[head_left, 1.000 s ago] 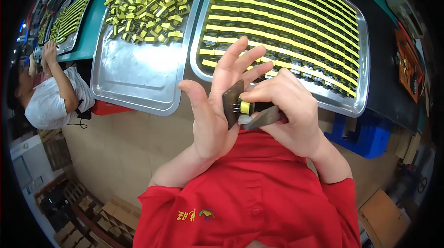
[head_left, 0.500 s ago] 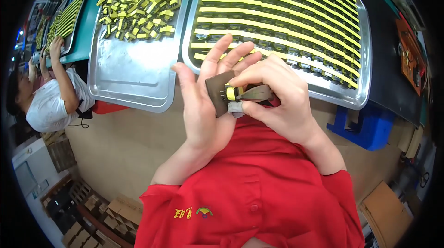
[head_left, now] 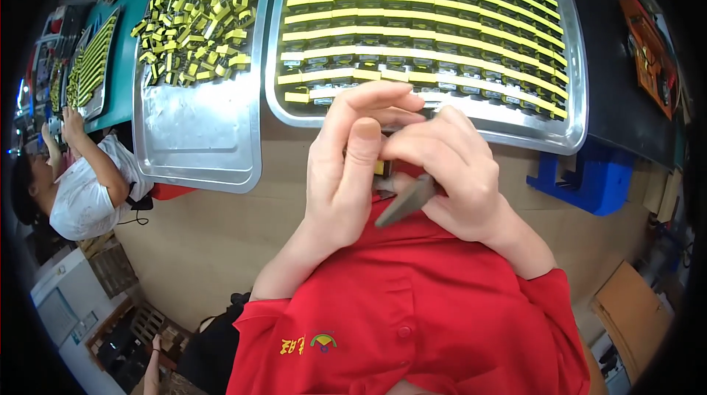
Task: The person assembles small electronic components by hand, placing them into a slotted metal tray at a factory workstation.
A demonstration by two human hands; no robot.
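Note:
My left hand (head_left: pixel 339 166) is curled, its thumb raised and its fingers bent over toward the right. Between the two hands peeks part of a small yellow-and-black transformer (head_left: pixel 381 168), mostly covered by fingers; the left hand seems closed round it. My right hand (head_left: pixel 456 174) is closed on a flat grey-brown strip-like tool (head_left: pixel 407 202), which slants down out of its fingers and is slightly blurred. Both hands are pressed close together, in front of the near edge of a metal tray (head_left: pixel 508 138) that bears rows of similar transformers (head_left: pixel 427 30).
Left of it, another metal tray (head_left: pixel 191 130) carries a heap of loose transformers (head_left: pixel 202 23). A blue plastic bin (head_left: pixel 582 189) sits below the bench at right, an orange box (head_left: pixel 648 63) on it. One person (head_left: pixel 88 181) works at far left; another person's forearm (head_left: pixel 152 369) shows lower left.
My left hand has gone from flat and spread to curled. The right hand has turned, and the flat tool now points down toward me. The dark square pad on my left palm is out of sight.

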